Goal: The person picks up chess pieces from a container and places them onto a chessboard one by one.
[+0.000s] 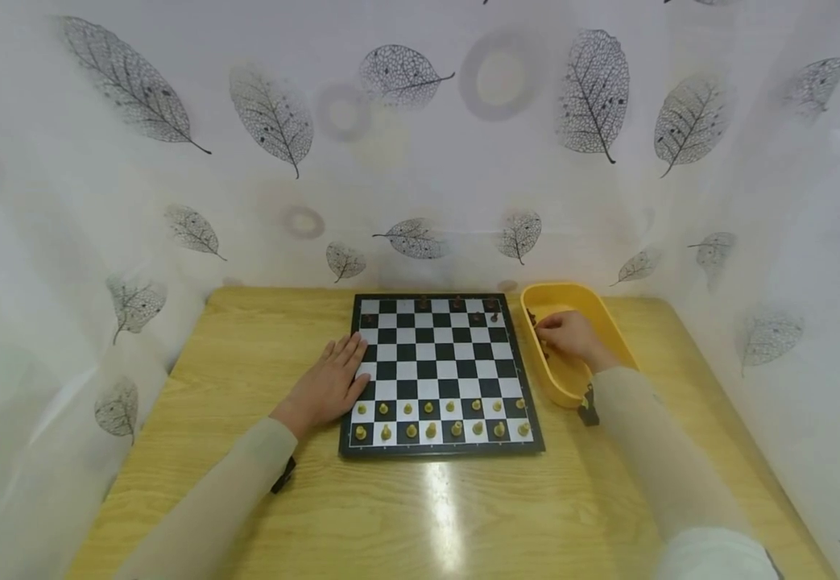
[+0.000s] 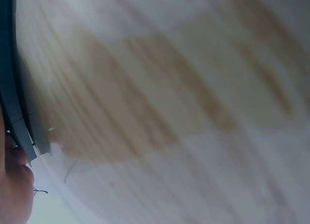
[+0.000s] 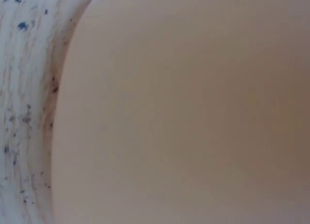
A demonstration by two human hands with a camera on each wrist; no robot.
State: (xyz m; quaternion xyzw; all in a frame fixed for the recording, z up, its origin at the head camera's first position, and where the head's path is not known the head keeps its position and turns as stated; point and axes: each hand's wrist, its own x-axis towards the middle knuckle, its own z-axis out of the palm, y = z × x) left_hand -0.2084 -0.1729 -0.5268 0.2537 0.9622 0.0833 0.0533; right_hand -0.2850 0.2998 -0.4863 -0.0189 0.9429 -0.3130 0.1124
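A black-and-white chessboard (image 1: 426, 369) lies on the table. My left hand (image 1: 327, 385) rests flat along its left edge, fingers straight and holding nothing; part of that hand (image 2: 18, 187) shows at the edge of the left wrist view. Yellow chess pieces (image 1: 431, 430) fill the two near rows, and several dark chess pieces (image 1: 457, 304) stand in the two far rows. To the right, my right hand (image 1: 570, 333) reaches into a yellow tray (image 1: 585, 292), its bent fingers at dark pieces (image 1: 531, 316) along the left wall. Whether they pinch one is hidden.
The wooden table (image 1: 260, 515) extends around the board and tray. A pale curtain (image 1: 420, 153) with a leaf print hangs behind and at both sides, close to the table's edges. The right wrist view is mostly blocked by a blurred, skin-toned surface.
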